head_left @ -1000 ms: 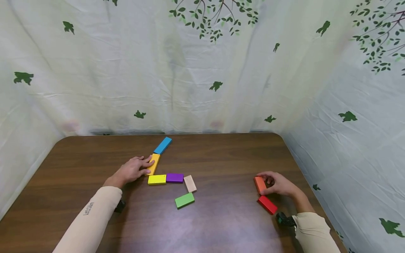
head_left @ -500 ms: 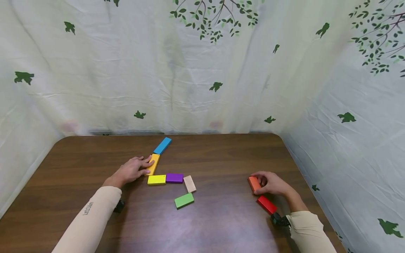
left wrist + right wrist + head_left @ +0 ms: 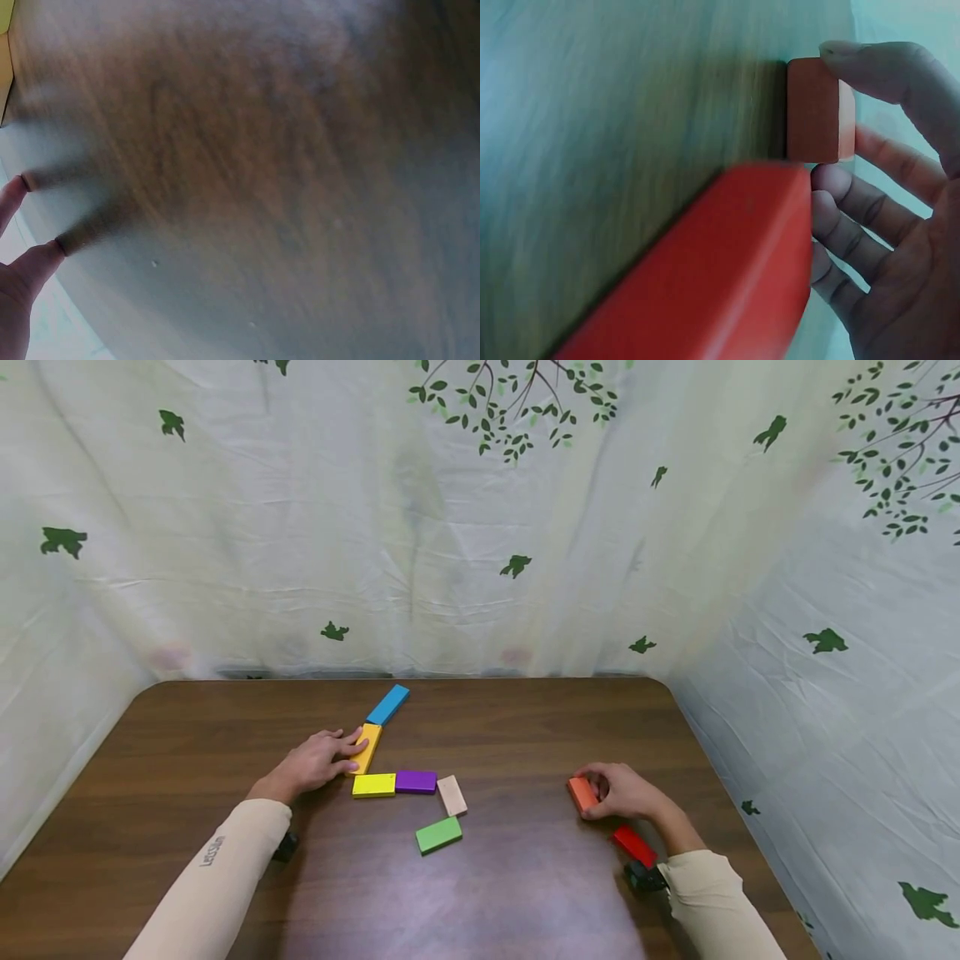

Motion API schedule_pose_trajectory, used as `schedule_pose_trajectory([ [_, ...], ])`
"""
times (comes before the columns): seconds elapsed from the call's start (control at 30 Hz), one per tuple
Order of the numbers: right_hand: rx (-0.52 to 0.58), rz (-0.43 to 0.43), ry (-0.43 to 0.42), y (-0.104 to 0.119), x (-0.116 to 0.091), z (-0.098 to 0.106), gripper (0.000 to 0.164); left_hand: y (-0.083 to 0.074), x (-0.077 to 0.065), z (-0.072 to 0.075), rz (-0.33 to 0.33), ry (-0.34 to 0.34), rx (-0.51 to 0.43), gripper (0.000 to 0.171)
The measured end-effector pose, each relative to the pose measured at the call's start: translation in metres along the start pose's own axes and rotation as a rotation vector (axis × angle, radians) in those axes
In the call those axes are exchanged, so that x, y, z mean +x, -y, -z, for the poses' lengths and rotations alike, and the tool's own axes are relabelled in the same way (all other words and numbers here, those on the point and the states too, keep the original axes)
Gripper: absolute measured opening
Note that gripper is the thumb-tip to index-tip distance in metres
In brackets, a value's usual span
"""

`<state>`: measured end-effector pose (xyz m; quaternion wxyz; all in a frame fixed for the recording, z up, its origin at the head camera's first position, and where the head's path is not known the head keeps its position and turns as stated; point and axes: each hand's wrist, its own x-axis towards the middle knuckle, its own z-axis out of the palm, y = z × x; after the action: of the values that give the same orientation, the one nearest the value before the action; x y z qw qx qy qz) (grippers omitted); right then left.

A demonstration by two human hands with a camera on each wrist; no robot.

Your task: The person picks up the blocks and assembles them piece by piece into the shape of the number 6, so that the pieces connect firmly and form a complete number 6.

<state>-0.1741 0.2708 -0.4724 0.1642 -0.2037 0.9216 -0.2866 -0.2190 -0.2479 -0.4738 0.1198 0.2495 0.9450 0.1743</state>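
In the head view my left hand (image 3: 318,762) rests on an amber-yellow block (image 3: 367,747), fingers reaching across it. The left wrist view shows part of that hand (image 3: 26,274) at its left edge. My right hand (image 3: 621,792) pinches an orange block (image 3: 582,795) between thumb and fingers, low over or on the table. Seen from the right wrist, the thumb lies on one side of the orange block (image 3: 814,111) and a finger on the other. Close behind, under the forearm, lies a red block (image 3: 635,845), large in the right wrist view.
A blue block (image 3: 387,704) meets the amber block's far end. Yellow (image 3: 373,786), purple (image 3: 416,782), beige (image 3: 452,795) and green (image 3: 438,836) blocks continue the bent line on the brown table (image 3: 510,893). A leaf-printed curtain (image 3: 450,527) hangs behind.
The orange block has slid left in my right hand, away from the red block, which stays put. My left hand keeps its place on the amber block.
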Motion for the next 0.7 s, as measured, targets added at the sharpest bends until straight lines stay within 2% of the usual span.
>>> schedule_pose_trajectory([
  [0.53,-0.096,0.124,0.094,0.034,0.032,-0.015,0.054,-0.001,-0.001,0.0,0.009,0.002,-0.016,0.052],
  [0.7,-0.095,0.156,0.123,0.046,0.039,-0.018,0.054,-0.002,-0.005,0.001,-0.013,-0.022,-0.025,0.056],
])
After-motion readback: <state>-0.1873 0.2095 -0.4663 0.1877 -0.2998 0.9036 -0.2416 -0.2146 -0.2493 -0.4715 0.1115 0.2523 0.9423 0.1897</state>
